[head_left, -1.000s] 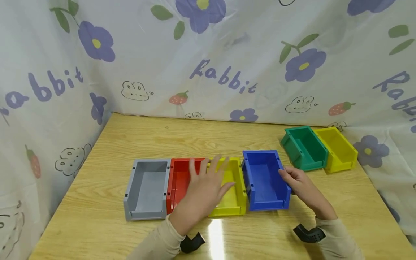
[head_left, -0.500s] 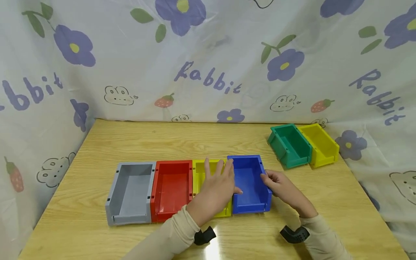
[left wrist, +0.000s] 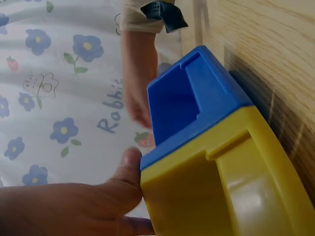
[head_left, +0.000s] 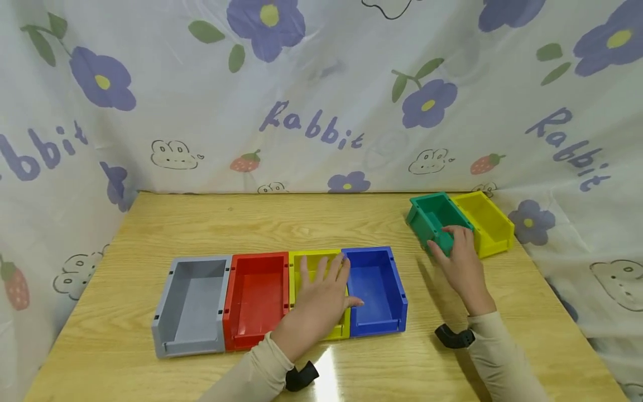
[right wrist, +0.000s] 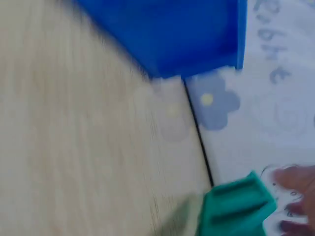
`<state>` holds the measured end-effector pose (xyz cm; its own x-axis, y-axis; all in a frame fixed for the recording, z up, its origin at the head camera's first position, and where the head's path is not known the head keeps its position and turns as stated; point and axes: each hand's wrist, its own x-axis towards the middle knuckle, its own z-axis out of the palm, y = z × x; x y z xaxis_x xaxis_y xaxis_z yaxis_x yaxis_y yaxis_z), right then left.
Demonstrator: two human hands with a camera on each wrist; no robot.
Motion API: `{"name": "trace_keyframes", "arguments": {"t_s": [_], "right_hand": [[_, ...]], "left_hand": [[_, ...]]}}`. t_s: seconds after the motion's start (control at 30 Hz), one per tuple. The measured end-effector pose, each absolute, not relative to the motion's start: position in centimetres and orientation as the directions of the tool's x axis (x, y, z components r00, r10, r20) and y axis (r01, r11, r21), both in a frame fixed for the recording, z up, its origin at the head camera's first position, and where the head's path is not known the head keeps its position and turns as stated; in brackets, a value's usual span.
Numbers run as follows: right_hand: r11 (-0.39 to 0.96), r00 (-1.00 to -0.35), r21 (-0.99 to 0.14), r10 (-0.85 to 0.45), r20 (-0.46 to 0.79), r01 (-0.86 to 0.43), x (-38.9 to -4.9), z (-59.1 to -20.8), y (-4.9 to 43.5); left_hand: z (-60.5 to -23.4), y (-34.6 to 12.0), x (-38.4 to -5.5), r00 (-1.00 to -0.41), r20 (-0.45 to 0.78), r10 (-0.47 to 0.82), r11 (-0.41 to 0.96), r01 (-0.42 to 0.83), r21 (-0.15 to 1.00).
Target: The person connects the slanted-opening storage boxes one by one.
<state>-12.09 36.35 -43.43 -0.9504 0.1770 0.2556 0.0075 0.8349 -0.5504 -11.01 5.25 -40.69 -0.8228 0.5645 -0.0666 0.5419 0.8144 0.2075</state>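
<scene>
My left hand point(head_left: 318, 304) lies over the yellow bin point(head_left: 337, 333) in the row, its fingers spread and straight. In the left wrist view its thumb point(left wrist: 129, 164) is right at the seam where that yellow bin meets the blue bin point(left wrist: 172, 110). The blue bin stands flush beside the yellow one at the row's right end. My right hand point(head_left: 462, 271) is at the near end of the green bin point(head_left: 427, 220), thumb and fingers parted over its rim. Blurred fingers point(right wrist: 298, 179) appear next to the green bin in the right wrist view.
A red bin point(head_left: 258, 296) and a grey bin point(head_left: 198, 301) continue the row leftward. Against the green bin's right side stands a second yellow bin point(head_left: 487, 223), near the back right of the wooden table point(head_left: 241, 223). A patterned curtain point(head_left: 211, 100) rises behind and at both sides.
The blue bin has come left and lines up against the yellow bin. My right hand has let go of it and moved back to the green bin. The head view has shifted.
</scene>
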Motion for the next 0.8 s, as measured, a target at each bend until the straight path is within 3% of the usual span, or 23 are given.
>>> {"name": "trace_keyframes", "arguments": {"t_s": [0.1,0.27,0.4,0.47,0.67,0.8], "right_hand": [[0.887,-0.974,-0.462,0.120,0.190,0.019,-12.5,-43.7,36.8],[0.877,-0.986,-0.476,0.022,0.166,-0.061,-11.3,-43.9,36.5],[0.864,-0.943,-0.503,0.151,0.295,-0.020,-11.6,-43.2,37.7],[0.856,-0.930,-0.514,0.225,0.291,0.046,-12.7,-42.9,38.6],[0.750,-0.965,-0.618,0.255,-0.060,0.237,-15.0,-43.2,41.3],[0.627,-0.971,-0.741,0.154,-0.182,0.239,-15.4,-43.1,42.0]], "left_hand": [[-40.9,4.9,-11.3,-0.821,-0.057,0.568,0.803,0.538,0.255],[-41.0,4.6,-11.6,-0.812,-0.034,0.583,0.776,0.544,0.320],[-40.8,4.6,-11.9,-0.804,-0.031,0.593,0.764,0.551,0.335],[-40.6,4.6,-12.2,-0.805,-0.034,0.592,0.768,0.551,0.327],[-40.3,4.7,-12.0,-0.802,-0.062,0.595,0.775,0.551,0.311],[-39.8,5.0,-12.2,-0.804,-0.034,0.594,0.771,0.556,0.312]]}}
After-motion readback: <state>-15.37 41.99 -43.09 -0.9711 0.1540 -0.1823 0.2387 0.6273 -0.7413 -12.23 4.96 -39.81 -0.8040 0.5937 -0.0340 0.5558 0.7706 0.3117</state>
